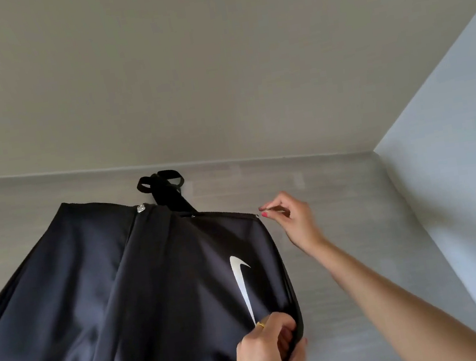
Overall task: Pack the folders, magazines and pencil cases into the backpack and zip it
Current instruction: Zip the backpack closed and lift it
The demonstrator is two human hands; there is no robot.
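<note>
Right hand (289, 219) pinches zipper pull (257, 215) at backpack (123, 288) corner | left hand (267, 356) grips its near edge

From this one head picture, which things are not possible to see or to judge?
- Folders, magazines, pencil cases: none visible; the black backpack cloth would hide anything inside.
- Zipper pull: too small, covered by the right hand fingers at the far corner.
- Whether the zipper is fully closed: its line runs along the bag's dark edge, unclear.
- Backpack bottom: cut off by the lower and left picture edges.
- Left hand grips the near edge; its wrist is cut off below.
</note>
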